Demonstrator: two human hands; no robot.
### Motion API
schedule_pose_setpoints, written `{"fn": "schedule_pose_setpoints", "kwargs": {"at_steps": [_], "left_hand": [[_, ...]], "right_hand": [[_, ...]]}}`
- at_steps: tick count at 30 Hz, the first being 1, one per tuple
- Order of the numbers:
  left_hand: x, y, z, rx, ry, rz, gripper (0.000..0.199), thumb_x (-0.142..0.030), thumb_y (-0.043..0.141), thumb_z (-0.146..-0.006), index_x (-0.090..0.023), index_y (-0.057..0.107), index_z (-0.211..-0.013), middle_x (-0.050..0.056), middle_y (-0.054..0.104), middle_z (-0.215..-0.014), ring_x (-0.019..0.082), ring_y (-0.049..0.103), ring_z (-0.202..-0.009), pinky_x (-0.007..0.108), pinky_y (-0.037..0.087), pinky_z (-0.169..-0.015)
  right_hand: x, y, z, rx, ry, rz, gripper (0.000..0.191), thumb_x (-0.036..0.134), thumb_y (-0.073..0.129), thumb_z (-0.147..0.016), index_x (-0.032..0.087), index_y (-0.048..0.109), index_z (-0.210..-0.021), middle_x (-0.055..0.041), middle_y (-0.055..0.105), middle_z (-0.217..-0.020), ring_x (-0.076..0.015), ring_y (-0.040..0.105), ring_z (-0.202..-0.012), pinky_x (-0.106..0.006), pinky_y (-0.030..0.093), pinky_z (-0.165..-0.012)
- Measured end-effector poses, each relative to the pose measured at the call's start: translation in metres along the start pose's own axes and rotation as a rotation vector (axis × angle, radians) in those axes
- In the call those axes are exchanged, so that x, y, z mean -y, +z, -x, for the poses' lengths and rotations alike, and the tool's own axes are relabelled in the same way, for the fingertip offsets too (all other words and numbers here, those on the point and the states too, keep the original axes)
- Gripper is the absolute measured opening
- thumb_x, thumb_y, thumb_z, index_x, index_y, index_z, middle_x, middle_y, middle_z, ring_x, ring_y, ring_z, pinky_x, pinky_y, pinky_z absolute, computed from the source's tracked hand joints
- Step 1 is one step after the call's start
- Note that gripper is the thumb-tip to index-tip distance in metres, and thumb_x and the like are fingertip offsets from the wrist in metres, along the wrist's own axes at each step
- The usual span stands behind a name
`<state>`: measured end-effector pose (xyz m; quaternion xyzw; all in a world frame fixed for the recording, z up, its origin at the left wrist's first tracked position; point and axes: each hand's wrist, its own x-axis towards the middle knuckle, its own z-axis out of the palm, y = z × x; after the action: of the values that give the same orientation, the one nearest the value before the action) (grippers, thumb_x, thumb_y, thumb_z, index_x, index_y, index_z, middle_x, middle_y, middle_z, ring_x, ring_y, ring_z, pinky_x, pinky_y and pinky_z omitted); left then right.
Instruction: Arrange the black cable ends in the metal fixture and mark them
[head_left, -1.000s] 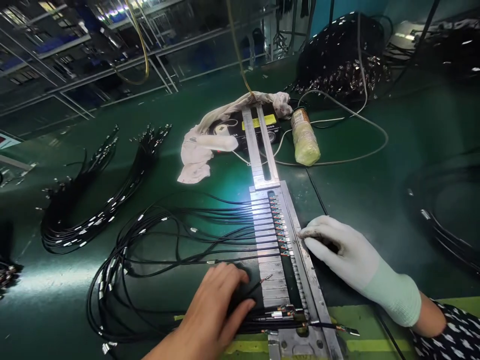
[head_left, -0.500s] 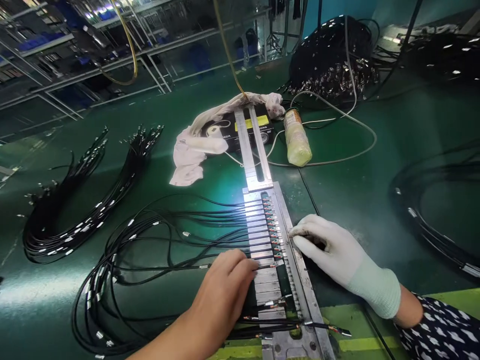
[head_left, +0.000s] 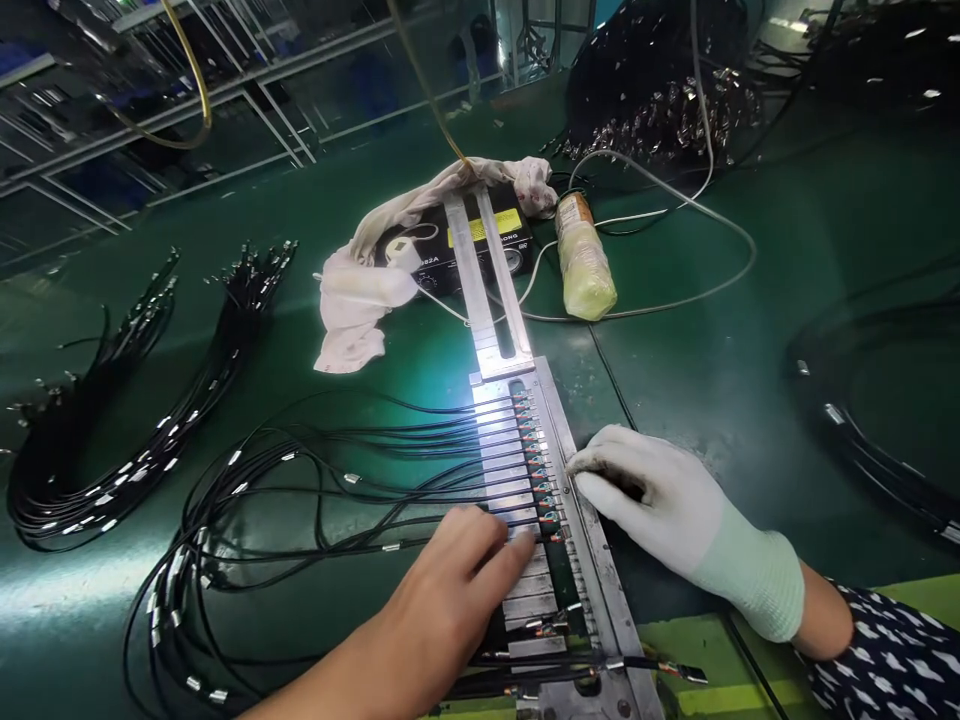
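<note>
A slotted metal fixture (head_left: 536,585) runs lengthwise on the green table, with a row of black cables (head_left: 502,440) laid across it. Their stripped ends show small coloured wires along the slot. My left hand (head_left: 457,590), bare, is closed on one black cable (head_left: 420,545) at the row's near end, fingertips against the slots. On the fixture's right rail (head_left: 600,560), my right hand (head_left: 660,500), in a white glove, has its thumb and forefinger pinched together at the edge; whatever lies between them is hidden. Loose cable ends (head_left: 675,668) cross the fixture's near end.
Cable bundles (head_left: 150,460) lie at left, more coiled cables (head_left: 877,450) at right. Behind the fixture are a black box (head_left: 442,270) with a cloth (head_left: 352,310) over it, a wrapped bottle (head_left: 586,265), and a dark heap of cables (head_left: 652,80).
My left hand has shifted a little right across the fixture, its fingertips now nearer the slot, and the cable's end sits in line with the row. My right hand stays at the rail.
</note>
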<state>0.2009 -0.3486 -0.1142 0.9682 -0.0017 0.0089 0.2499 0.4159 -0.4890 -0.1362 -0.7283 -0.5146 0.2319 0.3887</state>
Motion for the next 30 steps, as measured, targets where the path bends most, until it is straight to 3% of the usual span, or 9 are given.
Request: {"fn": "schedule_pose_setpoints", "kwargs": {"at_steps": [8, 14, 18, 21, 26, 30], "left_hand": [[0.005, -0.009, 0.001, 0.051, 0.122, -0.06, 0.04, -0.014, 0.028, -0.101, -0.007, 0.04, -0.138, 0.014, 0.049, -0.105, 0.022, 0.04, -0.092, 0.037, 0.038, -0.081], [0.008, 0.001, 0.003, -0.008, 0.089, 0.02, 0.044, -0.007, 0.036, -0.098, -0.011, 0.037, -0.141, 0.012, 0.049, -0.106, 0.02, 0.042, -0.093, 0.035, 0.038, -0.082], [0.011, 0.004, 0.014, -0.022, 0.017, -0.136, 0.046, -0.011, 0.037, -0.099, -0.018, 0.037, -0.144, 0.01, 0.047, -0.104, 0.02, 0.042, -0.092, 0.034, 0.036, -0.08], [0.014, 0.001, 0.017, -0.001, 0.055, -0.243, 0.047, -0.012, 0.028, -0.1, -0.021, 0.038, -0.145, 0.007, 0.047, -0.094, 0.018, 0.04, -0.081, 0.032, 0.032, -0.072], [0.01, -0.002, 0.0, 0.009, 0.111, -0.226, 0.046, -0.006, 0.038, -0.091, -0.015, 0.047, -0.136, 0.009, 0.048, -0.095, 0.02, 0.042, -0.084, 0.036, 0.03, -0.074], [0.003, 0.005, -0.017, 0.01, 0.12, -0.265, 0.044, -0.008, 0.039, -0.093, -0.019, 0.047, -0.135, 0.008, 0.049, -0.092, 0.02, 0.041, -0.081, 0.035, 0.029, -0.071]], "right_hand": [[0.0, 0.0, -0.002, -0.003, -0.009, 0.009, 0.015, 0.023, 0.051, -0.093, 0.024, 0.065, -0.091, -0.0003, 0.061, -0.087, -0.0151, 0.057, -0.079, -0.029, 0.042, -0.072], [0.0, 0.0, -0.001, 0.003, 0.019, 0.006, 0.013, 0.022, 0.052, -0.092, 0.025, 0.065, -0.091, 0.0014, 0.061, -0.088, -0.0139, 0.057, -0.08, -0.028, 0.042, -0.071], [0.0, 0.0, -0.002, -0.009, 0.017, 0.017, 0.013, 0.022, 0.052, -0.092, 0.025, 0.064, -0.09, 0.0026, 0.061, -0.088, -0.0131, 0.057, -0.078, -0.028, 0.041, -0.071], [0.0, 0.0, -0.004, -0.004, 0.015, 0.031, 0.013, 0.022, 0.053, -0.092, 0.025, 0.065, -0.09, 0.0029, 0.061, -0.087, -0.0127, 0.057, -0.077, -0.027, 0.041, -0.068], [-0.002, 0.001, -0.004, 0.002, 0.011, 0.032, 0.012, 0.023, 0.054, -0.092, 0.026, 0.065, -0.092, 0.0026, 0.062, -0.088, -0.0134, 0.058, -0.08, -0.027, 0.042, -0.071], [-0.007, 0.003, -0.002, -0.018, -0.053, 0.027, 0.012, 0.023, 0.053, -0.093, 0.025, 0.065, -0.093, 0.0017, 0.063, -0.09, -0.0141, 0.058, -0.083, -0.027, 0.043, -0.073]]}}
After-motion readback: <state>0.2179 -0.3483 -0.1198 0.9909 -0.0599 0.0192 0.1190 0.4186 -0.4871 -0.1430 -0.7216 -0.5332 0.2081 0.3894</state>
